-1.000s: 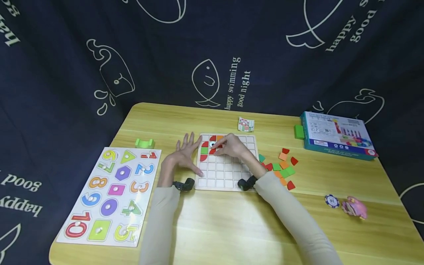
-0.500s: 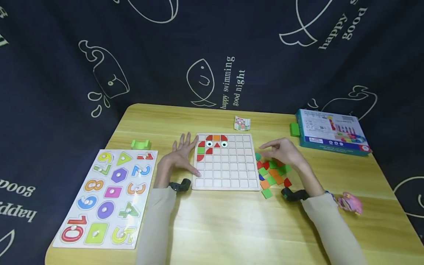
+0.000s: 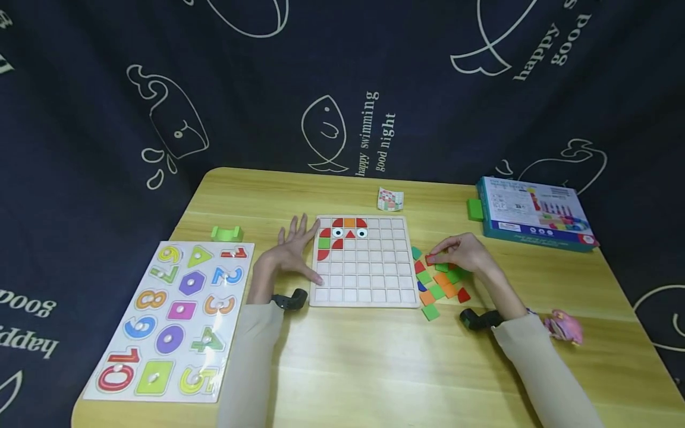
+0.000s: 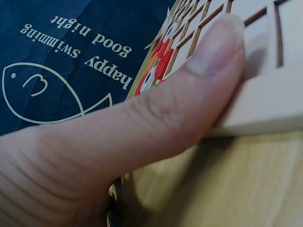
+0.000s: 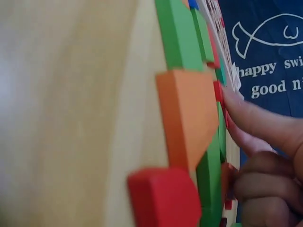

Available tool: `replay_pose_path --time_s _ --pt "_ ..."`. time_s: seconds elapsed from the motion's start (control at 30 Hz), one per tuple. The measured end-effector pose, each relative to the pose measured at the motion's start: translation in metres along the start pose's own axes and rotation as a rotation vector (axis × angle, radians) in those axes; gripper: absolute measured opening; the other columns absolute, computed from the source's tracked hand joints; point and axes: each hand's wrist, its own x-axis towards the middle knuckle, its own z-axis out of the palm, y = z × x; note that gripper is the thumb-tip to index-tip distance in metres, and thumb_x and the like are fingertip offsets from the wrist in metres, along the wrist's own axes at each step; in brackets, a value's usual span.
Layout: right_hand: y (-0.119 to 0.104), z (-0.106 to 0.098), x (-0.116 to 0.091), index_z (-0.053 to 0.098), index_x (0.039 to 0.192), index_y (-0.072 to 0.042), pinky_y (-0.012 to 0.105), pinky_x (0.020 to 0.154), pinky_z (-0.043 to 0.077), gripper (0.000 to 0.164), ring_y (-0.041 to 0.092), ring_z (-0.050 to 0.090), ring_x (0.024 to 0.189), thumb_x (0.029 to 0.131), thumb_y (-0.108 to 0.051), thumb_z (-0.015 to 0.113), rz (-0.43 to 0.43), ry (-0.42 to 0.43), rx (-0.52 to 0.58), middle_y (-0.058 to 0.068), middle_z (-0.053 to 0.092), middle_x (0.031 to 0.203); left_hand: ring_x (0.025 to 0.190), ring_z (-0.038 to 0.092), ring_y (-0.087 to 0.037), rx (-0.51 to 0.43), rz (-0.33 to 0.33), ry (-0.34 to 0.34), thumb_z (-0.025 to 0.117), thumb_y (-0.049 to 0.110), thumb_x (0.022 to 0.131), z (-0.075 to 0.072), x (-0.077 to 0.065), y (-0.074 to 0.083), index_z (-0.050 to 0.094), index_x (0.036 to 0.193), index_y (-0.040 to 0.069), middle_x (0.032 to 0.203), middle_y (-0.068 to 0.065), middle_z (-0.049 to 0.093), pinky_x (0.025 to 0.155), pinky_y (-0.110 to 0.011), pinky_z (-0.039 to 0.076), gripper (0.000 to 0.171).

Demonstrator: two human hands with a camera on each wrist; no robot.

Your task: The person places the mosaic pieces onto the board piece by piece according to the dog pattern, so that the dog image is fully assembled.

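Observation:
My left hand (image 3: pixel 289 255) has its fingers spread, thumb and fingertips touching the left edge of a pale wooden grid board (image 3: pixel 364 295). In the left wrist view the thumb (image 4: pixel 175 104) lies against the board's rim. At the board's upper left sit several tiles: red rounded ones, an orange one (image 3: pixel 349 222), a green one (image 3: pixel 324 243), a small red triangle and two eye tiles. Right of the board, my right hand (image 3: pixel 464 252) pinches a red tile (image 3: pixel 430 260) between thumb and fingers, just over the loose tiles. Its far fingers are partly hidden.
Loose green, orange (image 3: pixel 449 290), red and blue tiles lie under and around the right hand. A number puzzle board (image 3: pixel 176 321) is at left, with a green block (image 3: pixel 227 234) behind it. A pattern card (image 3: pixel 390 200), a box (image 3: pixel 537 214) and a pink toy (image 3: pixel 564 327) are also on the table.
My right hand has left the board, uncovering the red triangle and second eye tile, and moved right to the loose tiles. There it has lowered and pinched a red tile. The left hand stays.

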Motion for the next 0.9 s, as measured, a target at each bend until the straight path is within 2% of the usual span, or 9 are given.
replay_pose_path --time_s 0.1,0.3,0.5,0.67,0.73,0.9 --pt "0.000 -0.004 0.002 0.074 0.102 -0.008 0.027 0.049 0.024 0.035 0.013 0.033 0.053 0.078 -0.032 0.080 -0.007 0.012 -0.008 -0.006 0.034 0.055 0.146 -0.026 -0.035 -0.008 0.002 0.000 0.088 0.058 0.052 0.000 0.001 0.000 -0.005 0.156 0.022 0.159 -0.014 -0.025 0.117 -0.061 -0.016 0.144" --pt "-0.002 -0.004 0.003 0.072 0.109 -0.010 0.028 0.054 0.025 0.038 0.015 0.032 0.056 0.076 -0.023 0.082 -0.030 -0.103 -0.025 -0.003 0.030 0.059 0.147 -0.027 -0.034 -0.009 -0.007 0.002 0.088 0.059 0.052 0.001 0.002 -0.001 -0.005 0.156 0.023 0.160 -0.013 -0.025 0.118 -0.060 -0.015 0.144" --pt "-0.011 0.002 0.007 0.073 0.101 -0.011 0.026 0.051 0.026 0.032 0.017 0.034 0.057 0.076 -0.029 0.082 -0.043 -0.048 -0.115 -0.003 0.032 0.058 0.147 -0.027 -0.032 -0.015 -0.015 0.004 0.088 0.059 0.052 0.001 0.002 -0.001 -0.005 0.156 0.025 0.160 -0.011 -0.025 0.119 -0.058 -0.016 0.143" --pt "-0.016 0.004 0.010 0.071 0.093 -0.012 0.024 0.049 0.038 0.032 0.019 0.048 0.059 0.074 -0.037 0.082 -0.041 0.027 -0.195 -0.001 0.052 0.065 0.147 -0.027 -0.034 -0.014 -0.005 0.006 0.088 0.057 0.053 0.000 0.002 0.000 -0.004 0.156 0.023 0.160 -0.013 -0.024 0.118 -0.059 -0.015 0.142" --pt "-0.016 0.003 0.011 0.071 0.094 -0.011 0.024 0.049 0.040 0.035 0.019 0.050 0.060 0.074 -0.038 0.082 -0.027 0.032 -0.196 -0.001 0.054 0.066 0.147 -0.026 -0.035 -0.008 -0.001 0.006 0.088 0.056 0.054 0.000 0.002 0.000 -0.004 0.156 0.022 0.160 -0.014 -0.024 0.118 -0.060 -0.015 0.142" --pt "-0.012 0.000 0.013 0.070 0.103 -0.010 0.024 0.047 0.034 0.036 0.018 0.043 0.055 0.075 -0.029 0.082 -0.012 -0.034 -0.110 -0.003 0.041 0.058 0.147 -0.027 -0.035 0.000 -0.006 0.003 0.088 0.056 0.054 0.001 0.001 0.000 -0.004 0.156 0.022 0.160 -0.014 -0.024 0.118 -0.060 -0.015 0.142"
